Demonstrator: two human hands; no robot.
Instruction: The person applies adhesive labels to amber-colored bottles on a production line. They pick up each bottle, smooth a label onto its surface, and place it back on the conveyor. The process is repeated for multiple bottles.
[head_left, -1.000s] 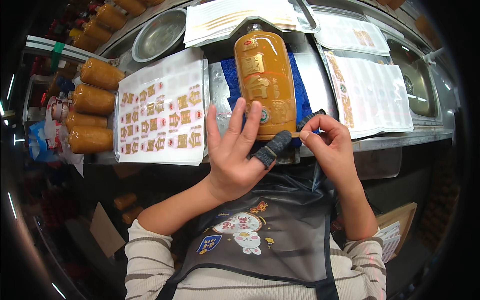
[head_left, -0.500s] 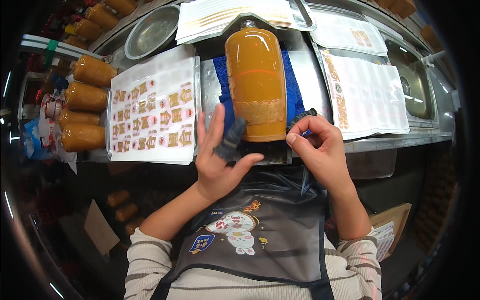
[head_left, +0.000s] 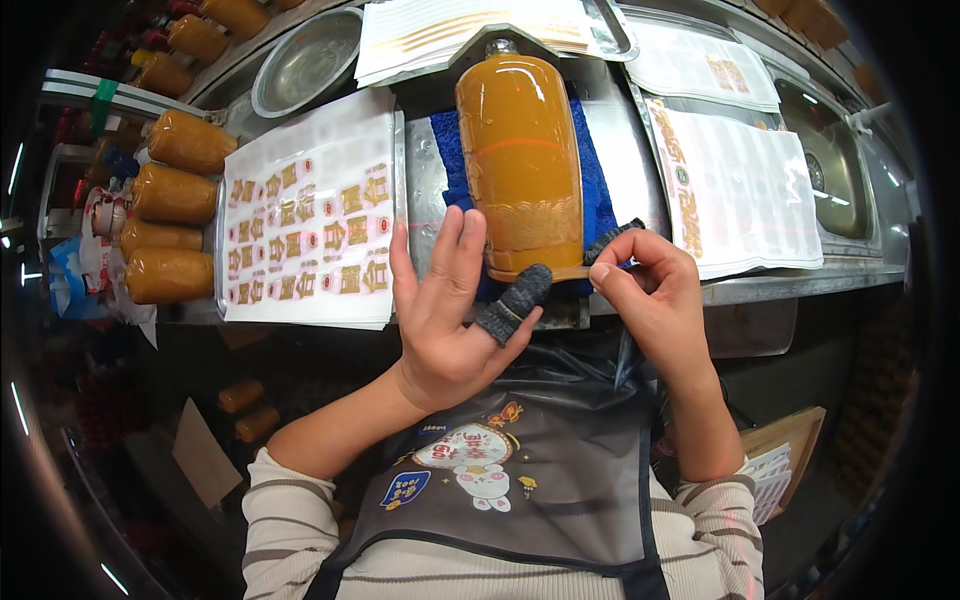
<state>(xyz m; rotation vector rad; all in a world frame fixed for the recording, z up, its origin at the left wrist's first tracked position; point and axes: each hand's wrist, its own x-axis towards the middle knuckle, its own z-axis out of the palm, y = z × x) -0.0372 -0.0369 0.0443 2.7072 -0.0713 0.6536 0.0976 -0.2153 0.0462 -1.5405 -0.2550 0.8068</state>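
Note:
An amber-brown glazed bottle [head_left: 522, 140] lies on a blue cloth [head_left: 597, 180], its neck pointing away from me and its base toward me. Gold relief patterning shows near the base. A narrow brownish strip [head_left: 572, 273] runs from the bottle's base edge to my right hand [head_left: 650, 290], whose thumb and forefinger pinch its end. A dark grey knitted finger cover sits on a right finger behind. My left hand [head_left: 440, 320] is open, fingers spread, beside the base's left; its forefinger, in a dark grey cover [head_left: 515, 303], points at the base edge by the strip.
Sheets of gold-and-red decals [head_left: 310, 220] lie on a tray at left, with several brown bottles [head_left: 175, 192] beyond. More decal sheets [head_left: 740, 190] lie at right, next to a sink [head_left: 835, 170]. A metal bowl [head_left: 308, 62] and white sheets [head_left: 470, 25] stand at the back.
My left hand has swung right, bringing its covered forefinger to the bottle's base edge. The right hand has shifted slightly right, still pinching, and the strip now shows stretched out from the base.

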